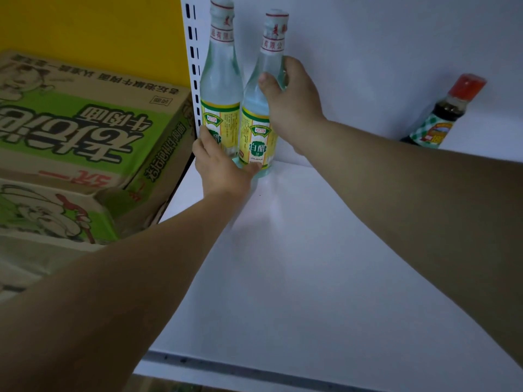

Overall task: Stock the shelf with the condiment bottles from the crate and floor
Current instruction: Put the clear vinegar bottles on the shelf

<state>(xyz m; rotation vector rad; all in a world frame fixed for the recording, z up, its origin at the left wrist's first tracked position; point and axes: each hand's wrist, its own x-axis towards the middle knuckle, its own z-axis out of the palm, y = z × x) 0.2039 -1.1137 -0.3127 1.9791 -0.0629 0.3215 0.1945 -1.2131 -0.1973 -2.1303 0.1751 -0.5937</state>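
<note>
Two clear white-vinegar bottles with yellow-green labels stand upright side by side at the back left corner of the white shelf (297, 250). My left hand (220, 168) holds the base of the left bottle (222, 80), thumb reaching across toward the foot of the right one. My right hand (291, 103) grips the shoulder of the right bottle (257, 128), thumb in front and fingers behind. A dark soy sauce bottle (444, 114) with a red cap stands alone at the back right.
Cardboard boxes (85, 131) with green print are stacked on the neighbouring shelf to the left, beyond the slotted white upright (194, 60). A yellow wall (93, 29) rises behind them. The shelf's front edge rail (226, 363) runs along the bottom.
</note>
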